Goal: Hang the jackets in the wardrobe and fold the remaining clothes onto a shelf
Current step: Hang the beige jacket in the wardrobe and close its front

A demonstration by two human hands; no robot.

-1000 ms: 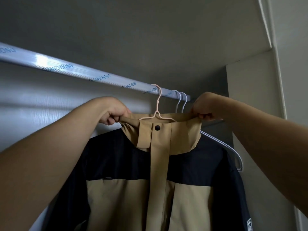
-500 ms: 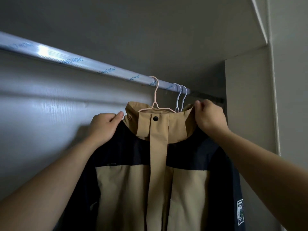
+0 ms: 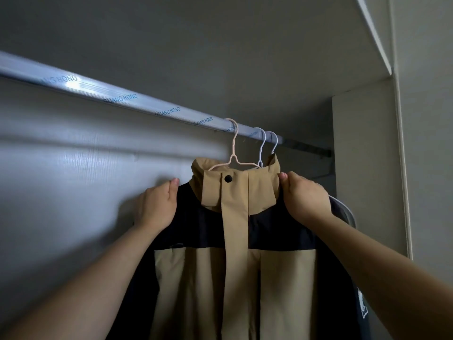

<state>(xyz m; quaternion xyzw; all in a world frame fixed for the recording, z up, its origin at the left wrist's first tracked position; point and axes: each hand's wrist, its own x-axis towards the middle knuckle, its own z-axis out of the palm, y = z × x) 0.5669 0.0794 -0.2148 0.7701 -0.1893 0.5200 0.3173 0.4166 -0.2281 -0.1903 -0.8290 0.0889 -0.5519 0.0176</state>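
Observation:
A tan and navy jacket (image 3: pixel 236 253) hangs on a pink hanger (image 3: pixel 234 153) hooked over the silver wardrobe rail (image 3: pixel 122 98). My left hand (image 3: pixel 157 204) holds the jacket's left shoulder, thumb pointing up along its edge and fingers hidden behind the cloth. At the other shoulder, right beside the tan collar, my right hand (image 3: pixel 304 197) grips the cloth with its thumb against the collar. The jacket's front is fastened, with a dark snap at the collar.
Two white hangers (image 3: pixel 263 148) hang on the rail just right of the pink one; one arm of a white hanger (image 3: pixel 348 212) pokes out behind the jacket's right shoulder. The wardrobe side panel (image 3: pixel 362 168) stands close on the right, the back wall (image 3: pixel 73 180) on the left.
Both hands came down from the top of the collar to the jacket's shoulders. The collar now stands upright, and the jacket hangs lower on its hanger.

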